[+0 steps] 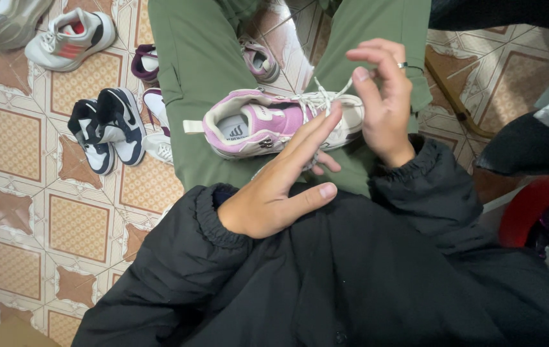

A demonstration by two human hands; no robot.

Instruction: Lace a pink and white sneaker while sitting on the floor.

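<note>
1. Pink-and-white sneaker [268,122]: lying on its side across the lap, on green trousers [191,64].
2. White laces [319,99]: part threaded; may slip loose if tension drops.
3. Left hand [281,186]: fingers spread, flat against the shoe, gripping nothing.
4. Right hand [387,103]: fingertips pinched on a lace.
5. Sneaker unclamped; could slide to the tiled floor [43,212].

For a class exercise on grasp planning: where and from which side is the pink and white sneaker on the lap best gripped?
Probably the pink and white sneaker is best gripped at its padded heel collar, from the heel side on the image left. It lies sideways across the lap with that end free, while the left hand and right hand crowd the laces.
</note>
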